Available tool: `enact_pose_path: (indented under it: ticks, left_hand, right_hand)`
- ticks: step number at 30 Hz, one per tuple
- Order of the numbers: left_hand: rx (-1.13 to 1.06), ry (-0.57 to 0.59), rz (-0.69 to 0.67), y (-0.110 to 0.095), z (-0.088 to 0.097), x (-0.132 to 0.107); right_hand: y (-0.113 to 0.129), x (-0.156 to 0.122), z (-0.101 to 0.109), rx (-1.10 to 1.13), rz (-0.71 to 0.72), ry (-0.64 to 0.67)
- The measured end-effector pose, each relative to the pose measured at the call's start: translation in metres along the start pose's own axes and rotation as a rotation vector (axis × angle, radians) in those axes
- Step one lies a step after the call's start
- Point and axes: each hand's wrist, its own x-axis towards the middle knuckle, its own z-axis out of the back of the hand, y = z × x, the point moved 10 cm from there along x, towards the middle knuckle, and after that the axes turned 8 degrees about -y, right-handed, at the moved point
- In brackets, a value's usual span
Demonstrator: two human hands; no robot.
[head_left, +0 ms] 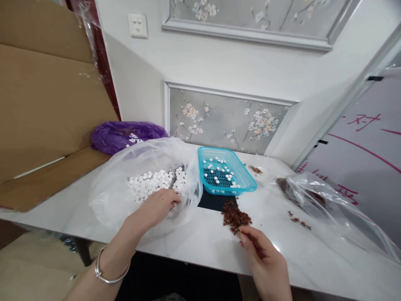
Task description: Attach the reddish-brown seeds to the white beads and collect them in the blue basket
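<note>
My left hand (pixel 161 202) reaches into the mouth of a clear plastic bag (pixel 109 188) of small white balls (pixel 150 184). Its fingers are curled together at the edge of the balls, and what they hold, if anything, is hidden. At the near edge of a pile of small reddish-brown pieces (pixel 236 215), my right hand (pixel 265 255) has thumb and forefinger pinched together; anything between the tips is too small to name. Behind the pile stands a blue plastic basket (pixel 247 179) with several white balls scattered inside, partly over a black sheet (pixel 213 200).
A purple bag (pixel 115 133) with more white balls lies at the back left, by a large cardboard box (pixel 46 96). To the right, a clear bag (pixel 313 196) holds dark brown material. Loose brown bits (pixel 299 220) lie on the white table (pixel 200 234), which backs onto a wall.
</note>
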Motion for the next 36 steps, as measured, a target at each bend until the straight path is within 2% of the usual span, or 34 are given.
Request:
enact_pose_path:
  ticks: [5, 7, 9, 13, 15, 18, 21, 25, 31, 36]
  left_hand:
    - [0.057, -0.034, -0.041, -0.019, 0.011, -0.004]
    - [-0.025, -0.026, -0.029, -0.03, 0.007, -0.011]
    - [-0.276, 0.046, 0.092, -0.033, -0.01, -0.023]
    - [-0.886, 0.202, 0.469, -0.028, -0.063, -0.056]
    - [-1.073, 0.223, 0.592, -0.026, -0.082, -0.066]
    - [-1.239, 0.268, 0.718, -0.026, -0.103, -0.073]
    - [-1.325, 0.307, 0.728, -0.031, -0.113, -0.073]
    - [-1.372, 0.28, 0.71, -0.028, -0.119, -0.07]
    - [-1.34, 0.24, 0.748, -0.008, -0.132, -0.071]
    - [-1.311, 0.261, 0.675, -0.01, -0.133, -0.069]
  right_hand:
    - [0.027, -0.007, -0.018, 0.163, 0.045, 0.114]
    - [0.033, -0.011, -0.027, 0.213, 0.03, 0.176]
    - [0.033, -0.017, -0.037, 0.283, -0.04, 0.232]
    - [0.037, -0.027, -0.05, 0.447, -0.143, 0.287]
    - [0.046, -0.029, -0.052, 0.499, -0.121, 0.308]
    - [0.055, -0.031, -0.05, 0.516, -0.118, 0.306]
    - [0.06, -0.031, -0.049, 0.514, -0.14, 0.283]
    - [0.064, -0.029, -0.051, 0.487, -0.122, 0.263]
    - [0.075, -0.027, -0.05, 0.356, 0.06, 0.208]
    - [0.075, -0.03, -0.049, 0.271, 0.14, 0.185]
